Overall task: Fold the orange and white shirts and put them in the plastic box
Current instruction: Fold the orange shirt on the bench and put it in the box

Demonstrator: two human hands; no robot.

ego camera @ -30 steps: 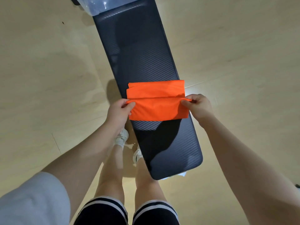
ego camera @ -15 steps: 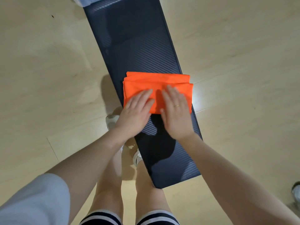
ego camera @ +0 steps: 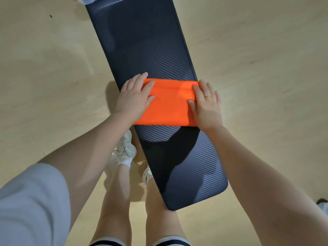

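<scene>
The orange shirt (ego camera: 168, 103) lies folded into a compact rectangle across the dark bench (ego camera: 142, 41). My left hand (ego camera: 134, 98) rests flat on the shirt's left end, fingers straight. My right hand (ego camera: 205, 103), with a ring on one finger, presses flat on the right end. A small corner of the clear plastic box (ego camera: 85, 0) shows at the top edge, at the bench's far end. No white shirt is in view.
The bench runs from the top of the view down to the lower right over a pale wooden floor (ego camera: 266, 59). My legs and white shoes (ego camera: 124, 150) stand at the bench's near left side. A dark object (ego camera: 323, 205) peeks in at the right edge.
Both hands pinched the shirt's ends and folded it, then pressed on its middle. They have now slid apart to the left and right ends, smoothing it flat.
</scene>
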